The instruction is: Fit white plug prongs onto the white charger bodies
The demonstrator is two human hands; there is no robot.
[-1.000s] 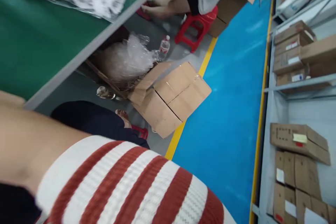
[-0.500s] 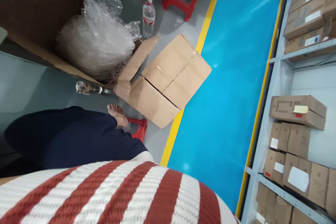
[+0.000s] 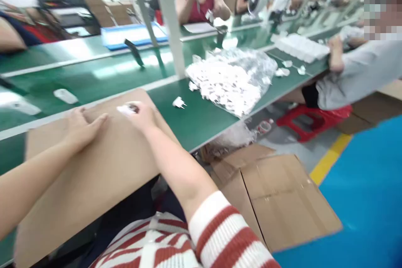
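- A flat, matte brown cardboard sheet (image 3: 116, 171) is laid aslant across the edge of the glossy green desk (image 3: 191, 127).
- Over its far part, a small white piece (image 3: 126, 109) with a dark patch is gripped in the curled right hand (image 3: 143, 116).
- The left hand (image 3: 82, 129) is rested empty on the cardboard, fingers loosely open, thumb spread.
- The right forearm (image 3: 176, 159) is stretched forward from a ribbed, striped knit sleeve (image 3: 229, 230).
- White parts (image 3: 222, 83) are heaped beside crinkled clear plastic (image 3: 260, 65).

A green table (image 3: 201, 122) shone with bright glare (image 3: 125, 69), a pale post (image 3: 171, 21) rose above it, a red stool (image 3: 337, 114) stood on grey floor (image 3: 309, 148), a yellow stripe (image 3: 331, 159) edged blue floor (image 3: 370, 184)
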